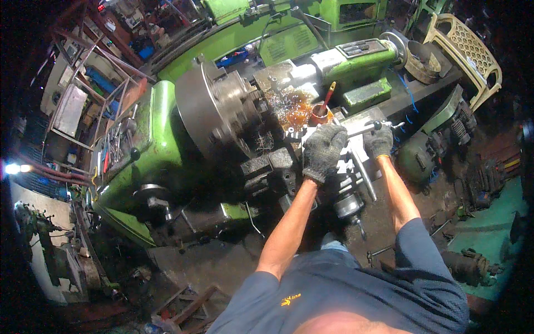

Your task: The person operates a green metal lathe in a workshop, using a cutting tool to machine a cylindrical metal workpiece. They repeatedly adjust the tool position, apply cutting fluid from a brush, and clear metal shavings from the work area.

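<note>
Both my hands wear grey knitted work gloves and are over the carriage of a green metal lathe. My left hand (324, 151) is closed over the tool post area; what lies under its fingers is hidden. From beside it a metal bar handle (361, 130) runs right, with a dark knob near its far end. There my right hand (379, 141) is closed around the handle's end. Below, between my forearms, a longer steel lever (364, 177) slants down past a round handwheel (349, 206). Just beyond my left hand a red cup (319, 116) holds a brush (330, 96).
The large lathe chuck (208, 106) is at the left, beside the green headstock (162, 114) with small tools on top. Shiny metal chips (292, 106) lie in oil beyond my hands. The green tailstock (356, 64) is at back right, near a plastic chair (467, 53).
</note>
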`<action>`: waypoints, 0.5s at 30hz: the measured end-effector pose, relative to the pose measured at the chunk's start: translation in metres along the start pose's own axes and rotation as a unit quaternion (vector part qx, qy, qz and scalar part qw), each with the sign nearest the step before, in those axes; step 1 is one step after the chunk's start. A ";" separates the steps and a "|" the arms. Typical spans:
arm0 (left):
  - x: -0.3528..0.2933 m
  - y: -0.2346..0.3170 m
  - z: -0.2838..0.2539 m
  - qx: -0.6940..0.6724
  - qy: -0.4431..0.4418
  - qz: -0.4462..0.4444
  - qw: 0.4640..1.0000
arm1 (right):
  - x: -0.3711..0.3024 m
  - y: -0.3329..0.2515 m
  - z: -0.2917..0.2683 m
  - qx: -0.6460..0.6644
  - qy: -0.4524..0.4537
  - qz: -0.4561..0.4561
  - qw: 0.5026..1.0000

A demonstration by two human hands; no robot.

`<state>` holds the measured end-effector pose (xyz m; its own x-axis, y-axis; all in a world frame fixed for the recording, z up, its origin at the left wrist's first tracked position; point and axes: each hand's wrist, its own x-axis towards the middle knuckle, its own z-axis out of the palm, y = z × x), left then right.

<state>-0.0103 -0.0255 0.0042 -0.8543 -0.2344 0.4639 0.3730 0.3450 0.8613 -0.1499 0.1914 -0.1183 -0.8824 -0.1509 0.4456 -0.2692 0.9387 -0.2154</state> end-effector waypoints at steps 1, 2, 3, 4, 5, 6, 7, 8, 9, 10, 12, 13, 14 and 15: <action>0.000 -0.001 0.001 0.000 0.001 0.001 1.000 | 0.001 0.001 0.002 0.000 -0.001 0.008 1.000; 0.000 -0.003 0.002 0.000 0.001 0.001 1.000 | 0.002 0.002 0.003 -0.001 -0.002 0.016 1.000; 0.000 -0.003 0.001 0.001 0.002 0.002 1.000 | 0.002 0.000 0.004 0.000 -0.003 0.023 1.000; 0.000 -0.003 0.001 -0.002 0.004 -0.001 1.000 | 0.001 0.000 0.004 0.013 0.002 0.025 1.000; -0.001 -0.002 0.001 -0.006 0.005 -0.004 1.000 | 0.000 0.000 0.003 0.026 0.007 0.026 0.999; -0.001 -0.002 0.000 -0.009 0.006 -0.006 1.000 | 0.000 -0.001 0.001 0.040 0.013 0.029 0.999; -0.001 -0.002 0.000 -0.010 0.001 -0.012 1.000 | 0.000 -0.002 -0.001 0.036 0.008 0.025 0.999; -0.001 -0.003 -0.001 -0.011 -0.004 -0.018 1.000 | 0.000 -0.003 -0.004 0.031 0.004 0.021 0.999; -0.001 -0.003 -0.002 -0.011 -0.011 -0.024 1.000 | -0.001 -0.004 -0.004 0.027 -0.001 0.020 0.999; -0.001 -0.004 -0.002 -0.005 -0.010 -0.018 1.000 | -0.001 -0.003 -0.002 0.036 0.008 0.016 0.999; -0.001 -0.005 -0.001 0.006 -0.007 -0.007 1.000 | 0.001 -0.001 0.000 0.053 0.026 0.010 0.998; -0.001 -0.004 -0.001 0.004 -0.009 -0.011 1.000 | 0.001 -0.001 0.001 0.047 0.020 0.016 0.999; -0.001 -0.004 -0.002 0.002 -0.011 -0.015 1.000 | 0.000 -0.001 0.002 0.040 0.014 0.023 0.999; 0.000 -0.003 -0.002 -0.002 -0.012 -0.020 1.000 | 0.000 -0.002 0.000 0.033 0.007 0.028 0.999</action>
<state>-0.0102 -0.0283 0.0021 -0.8766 -0.2269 0.4243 0.3397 0.3325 0.8798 -0.1500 0.1895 -0.1181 -0.8913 -0.0940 0.4436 -0.2448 0.9232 -0.2962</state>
